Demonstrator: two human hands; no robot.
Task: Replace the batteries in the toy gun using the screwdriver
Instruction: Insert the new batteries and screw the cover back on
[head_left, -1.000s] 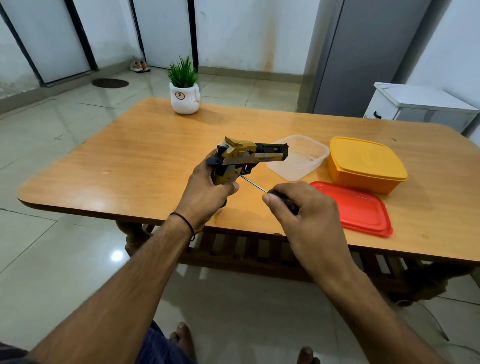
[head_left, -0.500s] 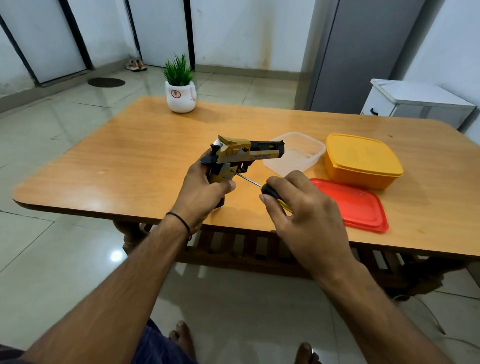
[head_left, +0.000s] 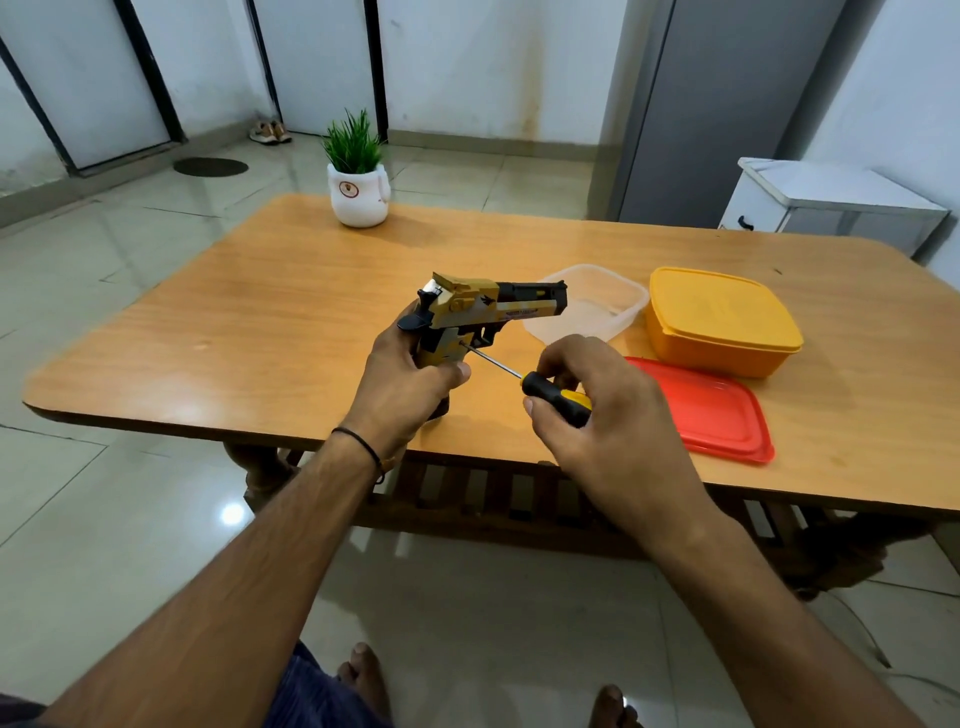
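Curling round the grip of the toy gun (head_left: 478, 312), the fingers of my left hand (head_left: 410, 379) hold it above the worktop (head_left: 260, 338), barrel pointing right. My right hand (head_left: 597, 415) pinches the handle of the screwdriver (head_left: 550, 392), its tip against the grip. Beyond lie a clear tub (head_left: 597, 306), an orange lidded box (head_left: 722, 322) and a red lid (head_left: 711, 410).

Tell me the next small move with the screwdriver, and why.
Probably twist the screwdriver in place to loosen the screw. Its tip already sits against the side of the toy gun, the gun is held steady, and no battery cover looks open yet.
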